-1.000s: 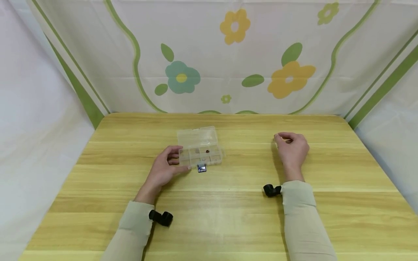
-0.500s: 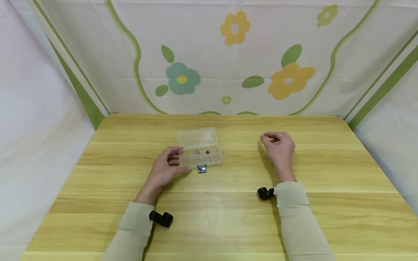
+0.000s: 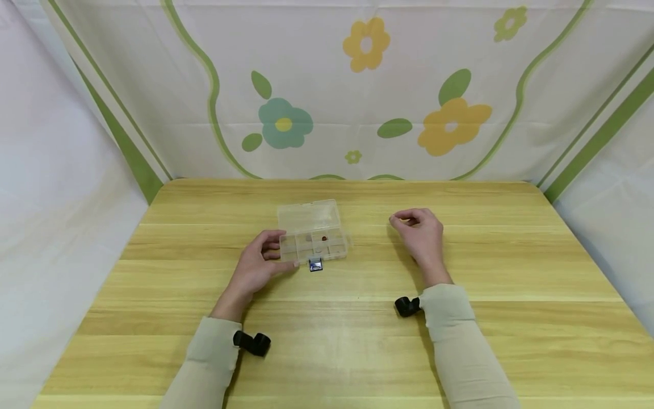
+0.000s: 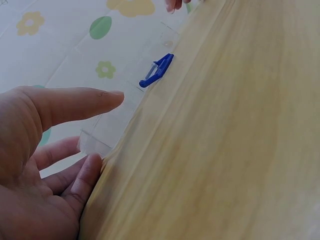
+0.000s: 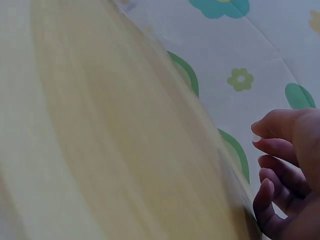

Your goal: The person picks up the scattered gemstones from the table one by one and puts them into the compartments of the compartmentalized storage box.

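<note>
A clear plastic compartment box (image 3: pixel 288 255) lies on the table with its lid (image 3: pixel 308 216) laid back. Its blue latch (image 3: pixel 315 264) hangs at the front edge and shows in the left wrist view too. A small dark red piece (image 3: pixel 324 238) and a few pale pieces sit in its compartments. My left hand (image 3: pixel 257 262) holds the box at its left end, thumb along the front edge, fingers at the side. To the right of the box, over the table, my right hand (image 3: pixel 421 236) pinches a tiny white piece (image 5: pixel 256 138) between thumb and index finger; the other fingers curl loosely.
The wooden table (image 3: pixel 337 341) extends in front of the box and to both sides. A white curtain with printed flowers (image 3: pixel 327 85) hangs behind its far edge. Black wrist cameras (image 3: pixel 407 307) stick out from both sleeves.
My right hand has moved left across the table toward the box, still pinching. The left hand and the box have stayed in place.
</note>
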`<state>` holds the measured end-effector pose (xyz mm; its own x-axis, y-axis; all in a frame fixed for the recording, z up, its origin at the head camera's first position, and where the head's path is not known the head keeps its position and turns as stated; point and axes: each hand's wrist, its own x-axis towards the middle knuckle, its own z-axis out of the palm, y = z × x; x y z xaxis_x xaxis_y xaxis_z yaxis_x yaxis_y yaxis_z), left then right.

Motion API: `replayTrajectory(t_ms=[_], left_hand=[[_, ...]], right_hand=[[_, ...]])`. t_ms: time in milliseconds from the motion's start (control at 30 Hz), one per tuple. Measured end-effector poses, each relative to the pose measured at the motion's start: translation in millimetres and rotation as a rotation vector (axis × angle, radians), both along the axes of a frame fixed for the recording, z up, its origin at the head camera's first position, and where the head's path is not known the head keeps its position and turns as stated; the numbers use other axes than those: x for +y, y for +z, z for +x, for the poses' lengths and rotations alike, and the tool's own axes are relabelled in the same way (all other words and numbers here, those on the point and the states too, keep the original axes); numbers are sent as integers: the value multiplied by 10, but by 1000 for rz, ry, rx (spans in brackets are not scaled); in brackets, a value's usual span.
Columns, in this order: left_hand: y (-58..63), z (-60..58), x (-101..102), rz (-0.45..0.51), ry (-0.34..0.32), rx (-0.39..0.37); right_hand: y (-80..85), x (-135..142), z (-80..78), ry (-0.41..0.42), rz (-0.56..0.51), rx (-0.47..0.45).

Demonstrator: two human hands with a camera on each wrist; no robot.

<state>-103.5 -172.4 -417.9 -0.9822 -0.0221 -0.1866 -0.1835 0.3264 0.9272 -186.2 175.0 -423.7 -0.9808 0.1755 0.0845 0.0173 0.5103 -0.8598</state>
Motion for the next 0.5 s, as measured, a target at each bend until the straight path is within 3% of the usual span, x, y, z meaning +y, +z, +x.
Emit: replayTrajectory(t_ms=[500], left_hand=[[11,11,5,-5,2,4]], right_hand=[[-3,-252,45,87,-14,-6]])
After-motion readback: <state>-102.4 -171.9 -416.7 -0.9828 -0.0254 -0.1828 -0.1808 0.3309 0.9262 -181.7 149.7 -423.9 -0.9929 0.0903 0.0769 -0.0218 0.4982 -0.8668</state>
